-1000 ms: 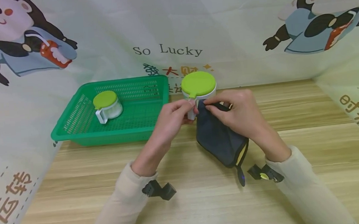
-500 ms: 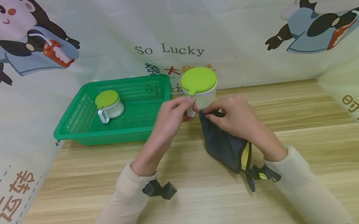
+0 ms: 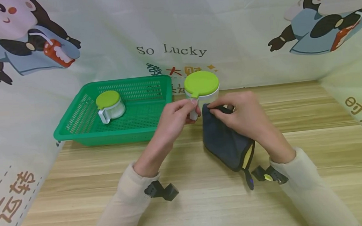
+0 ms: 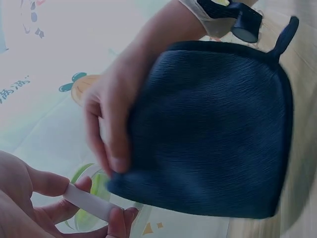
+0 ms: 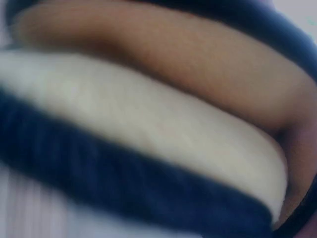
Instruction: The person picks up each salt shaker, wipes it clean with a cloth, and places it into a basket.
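Note:
My left hand (image 3: 175,117) grips the white handle (image 4: 89,202) of a seasoning jar with a green lid (image 3: 201,83), held up near the back of the table. My right hand (image 3: 239,114) pinches a corner of a folded dark navy cloth (image 3: 224,139) with a yellow inner side and a hanging loop. The cloth's pinched corner is just in front of the jar's side; whether they touch I cannot tell. In the left wrist view the cloth (image 4: 208,134) hangs broad and flat. The right wrist view is blurred, with the cloth's pale lining (image 5: 148,124) close to the lens.
On the left stands a green perforated basket (image 3: 122,137), holding a second green-lidded jar (image 3: 112,109) with its handle facing me. Behind the wooden table (image 3: 206,202) hangs a printed curtain (image 3: 238,25).
Jar and cloth shifted apart, the jar rising slightly and the cloth dropping down and right. Since then the jar has come lower and the cloth corner has moved back up against or near it.

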`<action>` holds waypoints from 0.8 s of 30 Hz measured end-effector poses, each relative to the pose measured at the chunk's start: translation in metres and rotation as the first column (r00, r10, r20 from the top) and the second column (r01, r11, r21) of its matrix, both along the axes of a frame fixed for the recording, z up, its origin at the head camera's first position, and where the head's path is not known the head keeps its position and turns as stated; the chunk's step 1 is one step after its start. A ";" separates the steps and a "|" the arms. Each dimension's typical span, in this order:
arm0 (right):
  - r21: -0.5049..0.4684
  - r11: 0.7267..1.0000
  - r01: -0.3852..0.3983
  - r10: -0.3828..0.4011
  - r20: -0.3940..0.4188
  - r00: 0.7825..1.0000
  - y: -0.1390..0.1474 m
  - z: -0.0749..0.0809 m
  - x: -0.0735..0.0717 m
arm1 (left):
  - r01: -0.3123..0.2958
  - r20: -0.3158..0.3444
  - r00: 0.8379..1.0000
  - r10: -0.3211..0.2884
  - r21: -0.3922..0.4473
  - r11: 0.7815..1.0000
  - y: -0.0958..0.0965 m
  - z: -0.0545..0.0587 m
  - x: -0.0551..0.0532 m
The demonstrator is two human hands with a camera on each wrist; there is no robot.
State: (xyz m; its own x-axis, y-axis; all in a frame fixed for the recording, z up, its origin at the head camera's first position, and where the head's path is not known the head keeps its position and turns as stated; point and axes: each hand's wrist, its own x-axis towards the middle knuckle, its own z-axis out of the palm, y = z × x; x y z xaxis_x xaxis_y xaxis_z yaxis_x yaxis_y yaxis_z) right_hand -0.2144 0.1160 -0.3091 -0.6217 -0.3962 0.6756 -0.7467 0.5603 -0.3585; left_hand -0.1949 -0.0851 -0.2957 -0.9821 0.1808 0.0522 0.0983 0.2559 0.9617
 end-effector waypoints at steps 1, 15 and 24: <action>0.028 1.000 0.001 -0.001 0.020 1.000 -0.001 -0.002 -0.001 | -0.001 0.000 1.000 0.001 0.004 1.000 0.000 0.000 0.000; -0.024 1.000 -0.002 0.002 -0.023 1.000 -0.004 -0.004 -0.001 | -0.008 0.012 1.000 0.008 -0.009 1.000 -0.003 -0.002 -0.003; 0.145 0.989 0.029 -0.042 0.085 0.996 -0.001 -0.005 -0.004 | -0.008 0.024 1.000 0.008 -0.007 1.000 -0.001 -0.003 -0.004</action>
